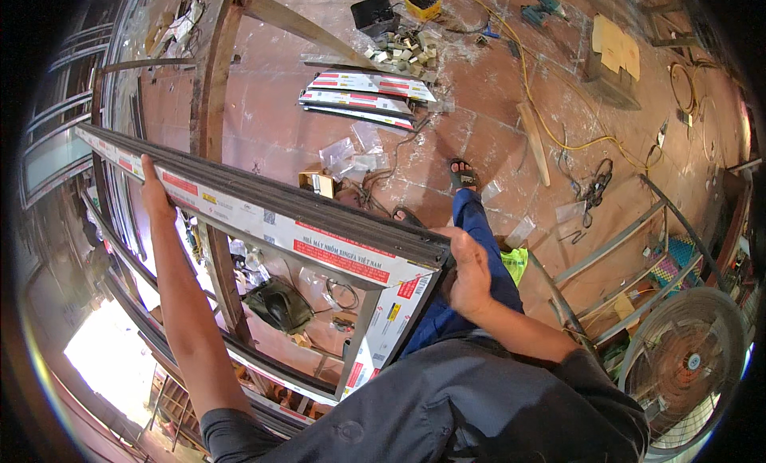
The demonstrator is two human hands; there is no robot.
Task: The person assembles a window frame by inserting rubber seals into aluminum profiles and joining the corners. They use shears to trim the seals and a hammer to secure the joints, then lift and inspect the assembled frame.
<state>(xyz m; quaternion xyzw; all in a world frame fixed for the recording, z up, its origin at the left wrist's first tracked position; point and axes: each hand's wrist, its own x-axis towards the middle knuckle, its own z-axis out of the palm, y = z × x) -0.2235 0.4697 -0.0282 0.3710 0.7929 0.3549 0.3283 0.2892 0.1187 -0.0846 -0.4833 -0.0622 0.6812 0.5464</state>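
I hold a large rectangular aluminium frame (255,223), dark on its edge, its face covered with white and red printed protective film. It slants across my front, one end far to the left and a mitred corner close to my lap. My left hand (157,195) grips the long bar near its far left end, thumb up along the film and fingers hidden behind it. At the near right corner, my right hand (471,275) presses its palm and curled fingers against the outer edge. Part of the frame's lower side is hidden by my shirt and left arm.
Film-wrapped aluminium pieces (363,96) lie ahead, beside small metal blocks (411,52) and a black bin (374,14). A wooden post (209,88) stands left. To the right are a yellow hose (550,136), a metal rack (614,263) and a large fan (686,363).
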